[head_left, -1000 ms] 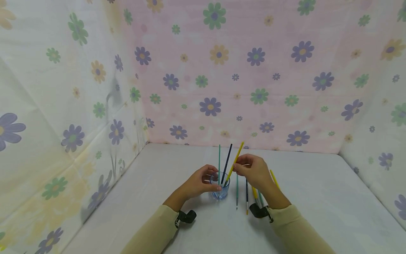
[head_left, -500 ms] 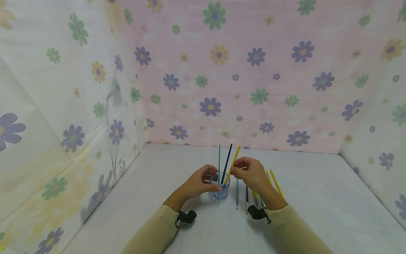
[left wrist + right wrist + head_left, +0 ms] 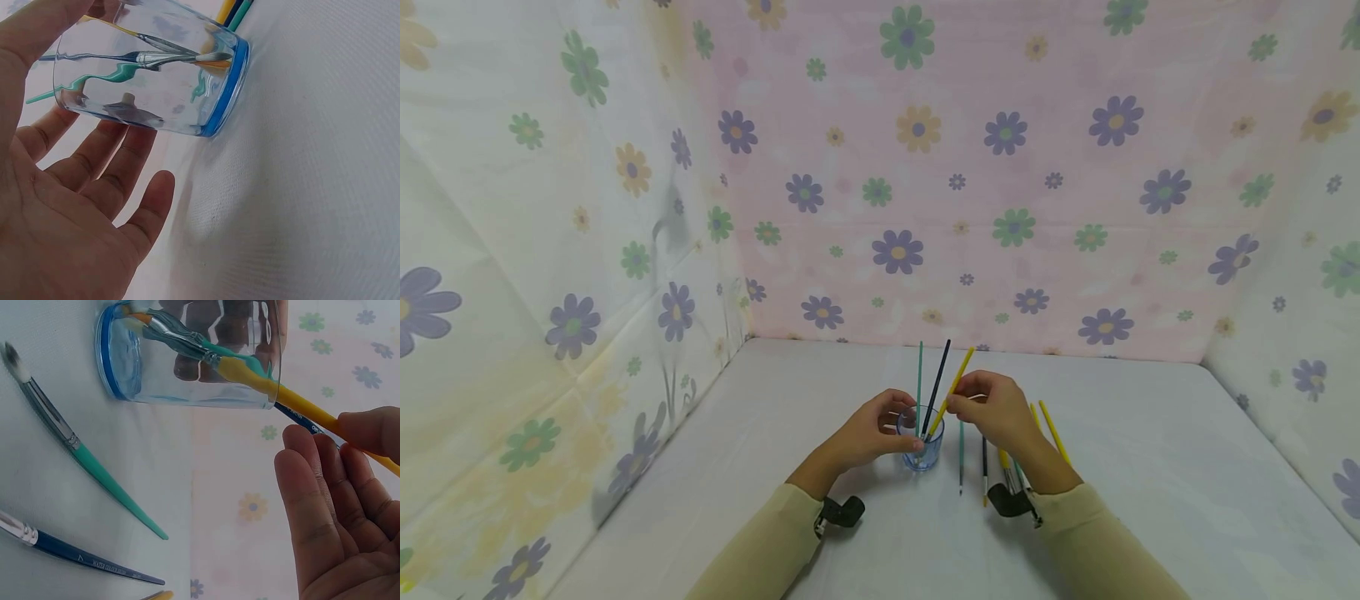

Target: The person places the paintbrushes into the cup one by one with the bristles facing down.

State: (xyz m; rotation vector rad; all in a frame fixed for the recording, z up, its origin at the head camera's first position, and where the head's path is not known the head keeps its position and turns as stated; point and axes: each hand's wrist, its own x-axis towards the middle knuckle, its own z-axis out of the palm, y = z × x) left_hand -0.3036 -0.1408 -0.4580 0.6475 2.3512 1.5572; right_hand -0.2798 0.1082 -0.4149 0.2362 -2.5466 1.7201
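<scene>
Yellow brush [image 3: 951,391] now rests lower inside the glass [image 3: 921,450].

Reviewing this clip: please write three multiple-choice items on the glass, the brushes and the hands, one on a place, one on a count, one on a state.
1. Where does the yellow brush pinched by the right hand have its bristle end?
A. Inside the glass cup
B. Flat on the table
C. Under the left sleeve

2. How many brushes stand in the glass cup?
A. One
B. Three
C. Five

3. What is the left hand doing?
A. Lying flat on the table away from the cup
B. Holding a brush
C. Steadying the cup from its side

Answers:
1. A: the right wrist view shows the yellow brush's tip down at the cup's base.
2. B: the head view shows a green brush, a dark blue brush and the yellow one rising from the cup.
3. C: the head view shows its fingers around the cup's left side.
</scene>
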